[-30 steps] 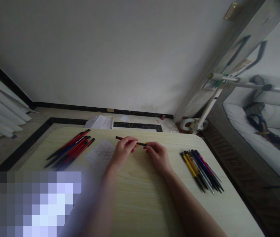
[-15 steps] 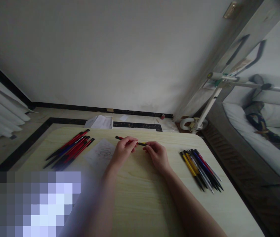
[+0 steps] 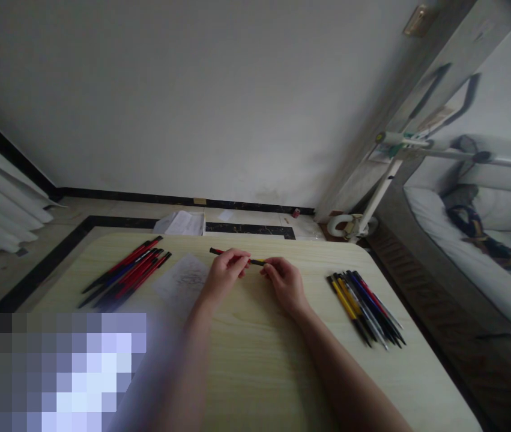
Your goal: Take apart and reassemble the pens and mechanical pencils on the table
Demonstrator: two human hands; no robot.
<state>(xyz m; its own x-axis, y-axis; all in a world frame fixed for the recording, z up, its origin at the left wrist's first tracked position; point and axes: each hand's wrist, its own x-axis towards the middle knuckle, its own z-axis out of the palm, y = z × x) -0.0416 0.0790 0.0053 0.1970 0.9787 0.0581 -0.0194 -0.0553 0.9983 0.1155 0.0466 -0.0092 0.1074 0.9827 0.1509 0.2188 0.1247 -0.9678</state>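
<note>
Both of my hands hold one red and black pen (image 3: 217,252) level above the pale wooden table (image 3: 255,360). My left hand (image 3: 224,275) pinches its middle, with the pen's end sticking out to the left. My right hand (image 3: 283,283) pinches the pen's other end with closed fingertips. A sheet of paper with a faint drawing (image 3: 183,281) lies just left of my left hand.
Several red and blue pens (image 3: 124,273) lie in a pile at the table's left. Several yellow, black and blue pens (image 3: 365,306) lie at its right. Papers (image 3: 182,223) lie on the floor beyond the table. A white stand (image 3: 358,216) is at the far right.
</note>
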